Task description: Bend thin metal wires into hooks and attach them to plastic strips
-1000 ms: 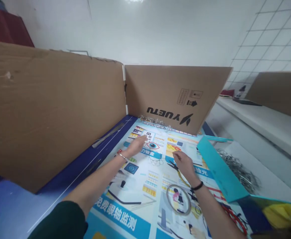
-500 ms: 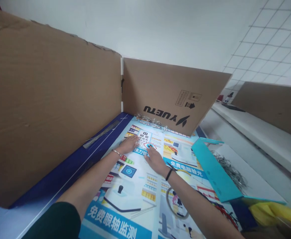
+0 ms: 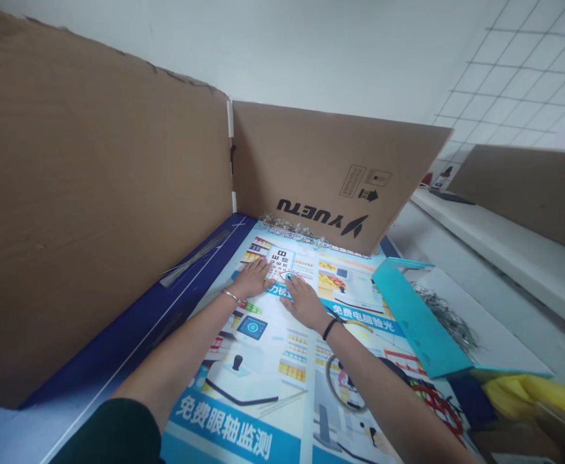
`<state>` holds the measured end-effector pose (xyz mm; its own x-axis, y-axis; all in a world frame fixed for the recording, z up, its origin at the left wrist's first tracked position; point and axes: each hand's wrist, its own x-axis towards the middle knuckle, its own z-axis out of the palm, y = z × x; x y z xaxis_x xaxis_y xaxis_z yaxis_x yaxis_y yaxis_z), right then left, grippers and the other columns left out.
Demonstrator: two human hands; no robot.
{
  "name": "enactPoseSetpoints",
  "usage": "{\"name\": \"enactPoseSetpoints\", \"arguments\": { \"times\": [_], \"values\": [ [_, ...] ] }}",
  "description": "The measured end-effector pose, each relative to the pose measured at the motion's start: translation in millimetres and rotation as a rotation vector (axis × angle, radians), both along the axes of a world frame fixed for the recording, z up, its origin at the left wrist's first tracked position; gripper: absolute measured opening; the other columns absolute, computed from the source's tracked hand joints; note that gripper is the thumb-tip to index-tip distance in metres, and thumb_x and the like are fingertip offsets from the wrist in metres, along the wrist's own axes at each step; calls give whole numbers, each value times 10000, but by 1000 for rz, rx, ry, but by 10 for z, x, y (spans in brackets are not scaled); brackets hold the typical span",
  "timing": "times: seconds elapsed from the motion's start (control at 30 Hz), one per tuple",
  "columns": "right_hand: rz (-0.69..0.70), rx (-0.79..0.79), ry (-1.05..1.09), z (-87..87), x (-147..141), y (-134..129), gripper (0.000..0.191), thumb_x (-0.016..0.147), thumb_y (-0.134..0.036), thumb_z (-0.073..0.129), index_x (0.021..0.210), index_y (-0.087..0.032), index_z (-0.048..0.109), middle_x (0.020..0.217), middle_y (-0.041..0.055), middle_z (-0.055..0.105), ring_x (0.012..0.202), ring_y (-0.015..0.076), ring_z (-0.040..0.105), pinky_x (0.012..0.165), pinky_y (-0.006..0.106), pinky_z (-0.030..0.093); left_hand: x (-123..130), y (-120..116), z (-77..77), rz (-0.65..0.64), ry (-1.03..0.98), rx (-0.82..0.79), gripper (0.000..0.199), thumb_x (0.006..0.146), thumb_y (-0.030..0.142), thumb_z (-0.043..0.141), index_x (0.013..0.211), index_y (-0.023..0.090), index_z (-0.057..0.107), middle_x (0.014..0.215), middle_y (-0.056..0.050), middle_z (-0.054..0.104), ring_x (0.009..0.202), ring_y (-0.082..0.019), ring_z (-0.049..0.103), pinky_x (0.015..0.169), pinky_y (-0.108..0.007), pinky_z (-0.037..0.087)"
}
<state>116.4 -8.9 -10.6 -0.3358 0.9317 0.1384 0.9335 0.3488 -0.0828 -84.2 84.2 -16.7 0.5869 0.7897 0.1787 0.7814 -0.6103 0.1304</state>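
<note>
A printed poster with Chinese lettering, an eye chart and drawn equipment lies flat on the blue work surface. My left hand, a bangle at its wrist, rests palm down on the poster beside the eye chart, fingers stretched out. Just to the right, my right hand, with a black band on the wrist, also lies flat on it near the printed eye. Neither hand grips anything. Scissors with yellow handles are partly hidden beside my right wrist. A ring-shaped item shows left of the right forearm.
Tall cardboard panels stand at the left and back. Clear, shiny small pieces line the back panel's foot. On the right are a teal box of thin metal pieces, red cord and yellow material.
My right hand has moved slightly up the poster, its fingers now lying more spread. The left hand stays near the chart. My view has shifted slightly.
</note>
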Motion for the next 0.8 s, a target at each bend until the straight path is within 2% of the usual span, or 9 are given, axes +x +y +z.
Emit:
{"name": "enactPoseSetpoints", "arguments": {
  "times": [0.3, 0.47, 0.63, 0.8],
  "values": [
    [29, -29, 45, -12, 85, 59, 646, 915, -530, 281, 1426, -134, 290, 1489, 151, 252, 1382, 280, 174, 1090, 462, 201, -26, -26, -18, -41, -23, -19, 618, 909, 534, 314, 1398, 157, 329, 1479, -138, 294, 1386, -279, 193, 1106, -450, 182],
    [97, -75, 102, 3, 244, 158, 707, 848, -515, 454, 1431, -151, 285, 1478, 140, 281, 1366, 268, 235, 1081, 432, 256, -103, -58, 55, -103, -25, -69, 619, 869, 535, 434, 1389, 210, 354, 1461, -123, 336, 1356, -284, 279, 1082, -450, 242],
    [145, -76, 144, 14, 344, 168, 645, 838, -422, 505, 1417, -200, 326, 1474, 108, 302, 1354, 252, 270, 1083, 422, 269, -88, -260, 136, -149, -64, -49, 505, 913, 379, 427, 1395, 259, 337, 1478, -96, 312, 1371, -245, 251, 1098, -452, 208],
    [136, -47, 131, -21, 321, 117, 562, 868, -412, 462, 1368, -161, 415, 1463, 132, 319, 1354, 276, 263, 1089, 438, 260, 38, -474, 135, -252, -88, 9, 478, 918, 308, 432, 1384, 316, 330, 1475, -56, 328, 1366, -249, 262, 1089, -493, 200]
  ]
}}
